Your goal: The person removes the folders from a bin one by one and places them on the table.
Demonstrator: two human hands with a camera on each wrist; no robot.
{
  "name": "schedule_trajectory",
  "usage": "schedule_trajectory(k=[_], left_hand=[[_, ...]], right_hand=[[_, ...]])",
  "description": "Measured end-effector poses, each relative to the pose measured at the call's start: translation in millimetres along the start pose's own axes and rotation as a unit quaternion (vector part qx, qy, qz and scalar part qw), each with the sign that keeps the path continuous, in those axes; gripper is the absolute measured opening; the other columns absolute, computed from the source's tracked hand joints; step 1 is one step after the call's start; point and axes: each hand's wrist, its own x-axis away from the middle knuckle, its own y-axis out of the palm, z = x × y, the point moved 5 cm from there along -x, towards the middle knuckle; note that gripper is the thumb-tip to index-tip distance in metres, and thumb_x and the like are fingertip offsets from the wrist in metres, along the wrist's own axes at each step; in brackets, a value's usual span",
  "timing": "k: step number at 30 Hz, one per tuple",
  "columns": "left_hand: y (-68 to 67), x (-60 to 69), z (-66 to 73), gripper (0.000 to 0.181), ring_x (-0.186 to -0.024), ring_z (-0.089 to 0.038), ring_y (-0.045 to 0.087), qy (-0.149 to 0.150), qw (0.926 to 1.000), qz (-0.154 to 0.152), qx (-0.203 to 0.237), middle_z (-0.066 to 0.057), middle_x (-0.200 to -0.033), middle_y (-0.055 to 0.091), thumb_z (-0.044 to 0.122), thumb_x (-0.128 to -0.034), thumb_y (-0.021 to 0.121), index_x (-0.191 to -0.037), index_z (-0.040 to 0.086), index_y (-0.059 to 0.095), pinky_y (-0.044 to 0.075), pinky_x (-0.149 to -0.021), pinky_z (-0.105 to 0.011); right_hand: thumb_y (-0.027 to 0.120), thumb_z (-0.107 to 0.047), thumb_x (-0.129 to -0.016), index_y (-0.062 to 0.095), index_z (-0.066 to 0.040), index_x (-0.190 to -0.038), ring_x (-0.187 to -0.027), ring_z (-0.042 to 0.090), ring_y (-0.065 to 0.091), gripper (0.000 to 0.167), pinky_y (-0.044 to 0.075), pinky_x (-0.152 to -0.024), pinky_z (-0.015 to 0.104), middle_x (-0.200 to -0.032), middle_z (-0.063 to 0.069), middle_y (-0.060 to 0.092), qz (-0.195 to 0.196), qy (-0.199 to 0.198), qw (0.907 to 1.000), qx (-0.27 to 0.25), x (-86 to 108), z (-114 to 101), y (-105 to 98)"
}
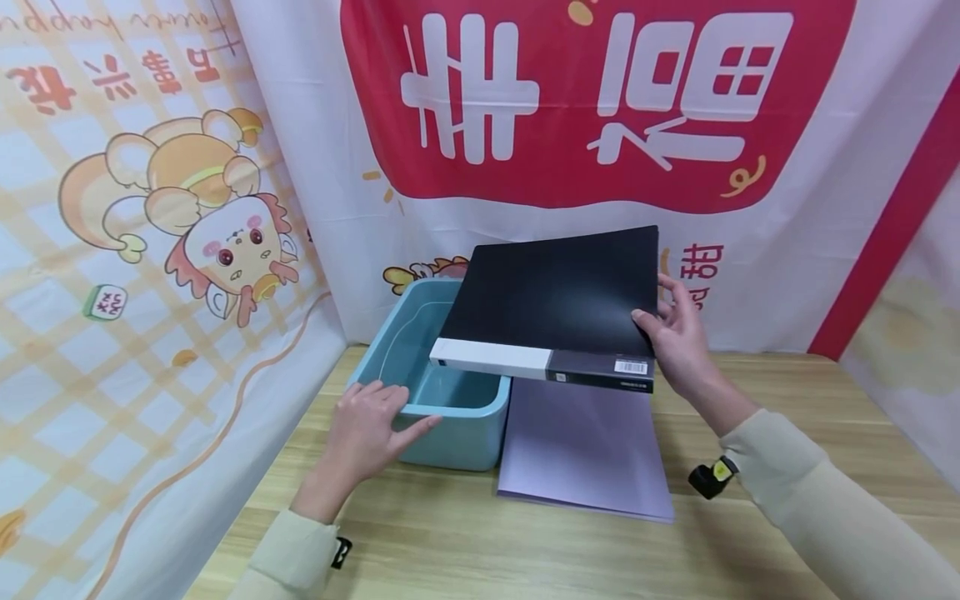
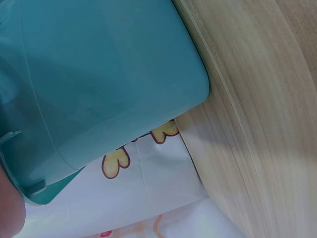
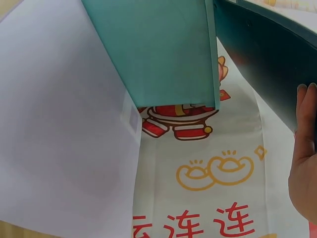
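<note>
My right hand (image 1: 678,337) pinches a black folder (image 1: 558,296) by its right edge, with the thumb on the cover and the fingers beneath. The folder is raised and tilted, its spine with a white label toward me, and it covers part of a blue plastic bin (image 1: 457,433). In the right wrist view its underside and the fingers (image 3: 305,114) show at the right. My left hand (image 1: 367,425) grips the bin's rim at the near left corner, fingers over the edge and thumb stretched out. The left wrist view shows the bin's outer wall (image 2: 114,74).
A light purple folder or sheet (image 1: 585,458) lies flat on the wooden table (image 1: 420,533), just right of the bin. A printed cloth (image 1: 570,183) hangs behind the table, and another patterned cloth (image 1: 150,333) hangs along the left side.
</note>
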Motion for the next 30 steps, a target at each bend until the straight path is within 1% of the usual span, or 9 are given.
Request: schedule_trajectory(k=[4,8,14,20,25,30], left_hand=[[-0.1,0.7,-0.5,0.056,-0.064,-0.014,0.042,0.0,1.0,0.001,-0.002,0.01,-0.063,0.04,0.072,-0.0882,0.062,-0.069,0.022,0.045,0.039,-0.065,-0.035],[0.6,1.0,-0.9,0.056,-0.064,-0.014,0.042,-0.001,1.0,0.0,-0.001,0.01,-0.063,0.041,0.073,-0.0887,0.061,-0.069,0.022,0.046,0.039,-0.065,-0.035],[0.5,0.8,-0.9,0.056,-0.064,-0.015,0.042,-0.001,1.0,0.001,0.001,0.009,-0.063,0.041,0.073,-0.0886,0.061,-0.069,0.022,0.046,0.039,-0.066,-0.036],[-0.3,0.0,-0.8,0.057,-0.063,-0.015,0.041,-0.004,1.0,0.0,0.003,0.009,-0.062,0.039,0.073,-0.0889,0.061,-0.069,0.023,0.044,0.04,-0.067,-0.037],[0.4,-0.2,-0.7,0.057,-0.064,-0.014,0.042,-0.003,1.0,0.0,0.001,0.009,-0.063,0.041,0.073,-0.089,0.06,-0.069,0.023,0.044,0.041,-0.067,-0.037],[0.7,0.1,-0.5,0.056,-0.064,-0.014,0.043,0.0,1.0,0.003,0.003,0.009,-0.063,0.042,0.073,-0.0888,0.061,-0.069,0.023,0.043,0.04,-0.066,-0.037]], right_hand=[[0.058,-0.002,-0.102,0.035,-0.019,-0.149,-0.095,0.014,0.071,0.055,0.059,-0.077,0.027,-0.128,0.01,0.057,0.0,0.012,0.9995,-0.028,0.6,0,-4],[0.058,0.0,-0.102,0.036,-0.02,-0.149,-0.092,0.014,0.073,0.055,0.059,-0.075,0.028,-0.123,0.009,0.06,-0.006,0.013,0.9988,-0.046,1.6,-1,-8],[0.059,-0.001,-0.102,0.037,-0.02,-0.148,-0.091,0.014,0.074,0.055,0.059,-0.074,0.028,-0.123,0.007,0.062,-0.008,0.0,0.9986,-0.053,3.5,-7,-14],[0.059,0.0,-0.101,0.038,-0.02,-0.146,-0.09,0.015,0.074,0.054,0.06,-0.072,0.029,-0.122,0.006,0.064,-0.012,-0.004,0.9975,-0.069,6.1,-16,-20],[0.06,-0.001,-0.101,0.039,-0.021,-0.144,-0.088,0.016,0.074,0.051,0.06,-0.07,0.029,-0.121,0.006,0.063,-0.005,-0.001,0.9978,-0.066,8.8,-22,-27],[0.061,-0.007,-0.102,0.038,-0.024,-0.147,-0.091,0.014,0.073,0.053,0.06,-0.073,0.029,-0.128,0.006,0.06,0.007,0.004,0.9996,-0.026,9.4,-28,-37]])
